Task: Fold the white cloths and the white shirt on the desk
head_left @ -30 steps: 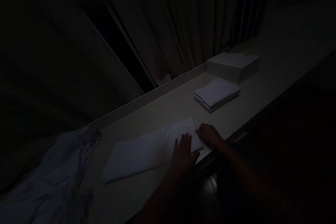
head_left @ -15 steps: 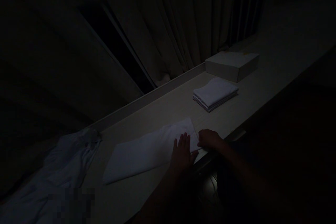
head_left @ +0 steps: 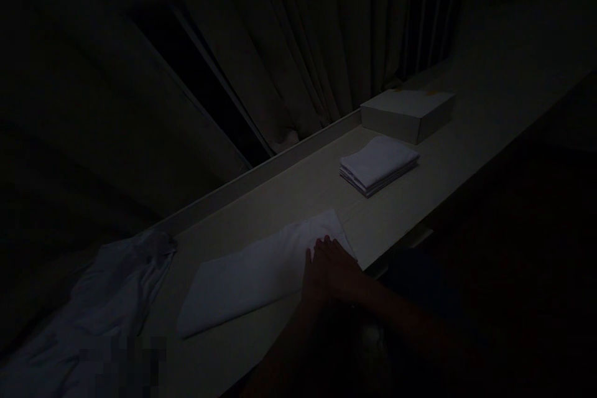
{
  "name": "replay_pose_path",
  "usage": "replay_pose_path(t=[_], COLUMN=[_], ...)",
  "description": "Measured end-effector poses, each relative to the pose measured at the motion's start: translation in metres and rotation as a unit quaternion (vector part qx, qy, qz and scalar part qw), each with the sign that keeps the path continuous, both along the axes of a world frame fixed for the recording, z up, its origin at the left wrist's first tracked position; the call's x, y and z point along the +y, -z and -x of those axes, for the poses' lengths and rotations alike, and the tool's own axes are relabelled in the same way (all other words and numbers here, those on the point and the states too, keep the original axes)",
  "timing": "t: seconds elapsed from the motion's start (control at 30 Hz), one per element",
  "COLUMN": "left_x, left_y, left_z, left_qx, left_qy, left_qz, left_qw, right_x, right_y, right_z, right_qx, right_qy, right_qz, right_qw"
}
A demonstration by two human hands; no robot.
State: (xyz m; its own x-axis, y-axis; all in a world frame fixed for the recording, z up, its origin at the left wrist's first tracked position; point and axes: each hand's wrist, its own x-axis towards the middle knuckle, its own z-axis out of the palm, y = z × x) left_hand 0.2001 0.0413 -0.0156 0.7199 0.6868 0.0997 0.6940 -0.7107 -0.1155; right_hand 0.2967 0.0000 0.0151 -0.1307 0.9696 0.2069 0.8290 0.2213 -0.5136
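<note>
A long folded white cloth lies flat on the pale table, slanting up to the right. My left hand rests on its right part with the fingers spread. Over it, from the right, comes my right hand, lying flat across the left one near the cloth's right end, fingers stretched out. The two hands overlap, so part of the left hand is hidden. The picture is very dark.
A stack of folded white cloths sits further right, with a white box behind it. Crumpled pale cloth lies at the left. Dark curtains hang behind the table's raised back edge.
My right hand has left the cloth's right front corner and moved left onto my left hand, its fingers opening from a closed grip. The view has shifted slightly.
</note>
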Motion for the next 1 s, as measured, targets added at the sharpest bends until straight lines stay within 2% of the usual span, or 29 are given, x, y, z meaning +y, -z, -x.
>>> replay_pose_path(t=[0.23,0.63,0.87,1.0], left_x=[0.0,-0.006,-0.004,-0.012], left_y=[-0.014,-0.014,-0.009,-0.01], left_z=[0.003,0.004,0.004,0.002], left_qx=[-0.043,-0.077,-0.074,-0.088], left_qy=[0.025,-0.001,-0.009,-0.024], left_qz=[0.07,0.052,0.067,0.073], left_qw=[0.996,0.996,0.995,0.993], right_x=[0.042,0.091,0.097,0.095], right_y=[0.021,0.037,0.04,0.034], right_z=[-0.028,-0.046,-0.05,-0.051], right_qx=[-0.012,-0.069,-0.104,-0.117], right_qy=[0.045,0.1,0.102,0.083], right_qz=[0.021,0.032,0.013,0.031], right_qw=[0.999,0.992,0.989,0.989])
